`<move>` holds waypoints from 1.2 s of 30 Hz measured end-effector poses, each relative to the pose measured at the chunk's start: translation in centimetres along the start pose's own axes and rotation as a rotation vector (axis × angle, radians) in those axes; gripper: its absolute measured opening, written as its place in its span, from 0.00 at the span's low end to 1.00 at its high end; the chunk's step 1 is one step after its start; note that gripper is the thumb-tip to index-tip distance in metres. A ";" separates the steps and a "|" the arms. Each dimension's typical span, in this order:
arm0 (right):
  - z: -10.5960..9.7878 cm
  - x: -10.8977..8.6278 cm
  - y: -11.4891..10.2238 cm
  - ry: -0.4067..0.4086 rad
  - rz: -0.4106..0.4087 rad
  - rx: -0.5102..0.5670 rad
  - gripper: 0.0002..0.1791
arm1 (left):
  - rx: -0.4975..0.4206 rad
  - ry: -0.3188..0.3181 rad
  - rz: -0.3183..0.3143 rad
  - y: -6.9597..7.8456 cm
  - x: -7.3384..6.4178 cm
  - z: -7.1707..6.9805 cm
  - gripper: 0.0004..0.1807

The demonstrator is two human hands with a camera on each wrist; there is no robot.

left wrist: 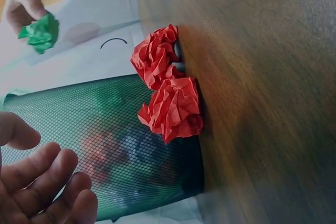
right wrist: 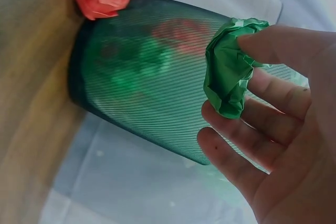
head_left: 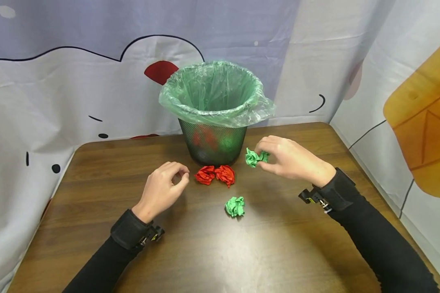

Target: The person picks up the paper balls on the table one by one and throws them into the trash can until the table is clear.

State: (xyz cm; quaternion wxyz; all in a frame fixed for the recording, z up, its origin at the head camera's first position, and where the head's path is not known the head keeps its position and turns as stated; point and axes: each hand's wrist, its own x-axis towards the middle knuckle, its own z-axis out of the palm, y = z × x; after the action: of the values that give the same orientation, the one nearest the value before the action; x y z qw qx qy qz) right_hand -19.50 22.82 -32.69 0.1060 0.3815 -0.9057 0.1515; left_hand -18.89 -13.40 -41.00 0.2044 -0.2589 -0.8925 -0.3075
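Observation:
My right hand (head_left: 292,158) pinches a crumpled green paper ball (right wrist: 227,72) between thumb and fingers, raised to the right of the bin's lower part. To the left of the bin, my left hand (head_left: 163,186) hangs with loosely curved fingers and nothing in them. Closest to it is a crumpled red paper ball (head_left: 205,175), with a second red paper ball (head_left: 225,175) right beside it at the foot of the bin. Nearer to me on the table lies another green paper ball (head_left: 235,206).
A dark mesh waste bin (head_left: 213,150) stands at the table's back edge, lined with a green plastic bag (head_left: 220,116) folded over its rim. Red and green shapes show through the mesh. Printed fabric (head_left: 95,97) hangs behind the wooden table (head_left: 106,175).

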 end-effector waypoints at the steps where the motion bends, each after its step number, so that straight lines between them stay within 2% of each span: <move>1: -0.4 0.1 -0.2 0.003 -0.008 -0.004 0.08 | 0.001 0.000 0.001 0.0 0.0 0.0 0.04; 9: -3.3 1.3 -1.4 0.051 -0.094 -0.012 0.10 | 0.006 -0.006 0.002 0.1 -0.1 0.1 0.04; 18: -6.0 2.7 -2.4 0.157 -0.172 -0.068 0.11 | 0.002 -0.023 -0.005 0.2 -0.3 0.2 0.04; 36: -10.1 7.1 -1.9 0.203 -0.127 -0.055 0.08 | -0.006 -0.054 -0.010 0.1 -0.8 0.7 0.04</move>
State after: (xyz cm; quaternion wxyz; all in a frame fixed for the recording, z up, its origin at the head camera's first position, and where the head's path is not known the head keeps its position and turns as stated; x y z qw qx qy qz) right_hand -22.29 20.47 -20.74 0.2172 0.4176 -0.8681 0.1575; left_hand -18.33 -13.16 -41.86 0.1780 -0.2634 -0.8980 -0.3041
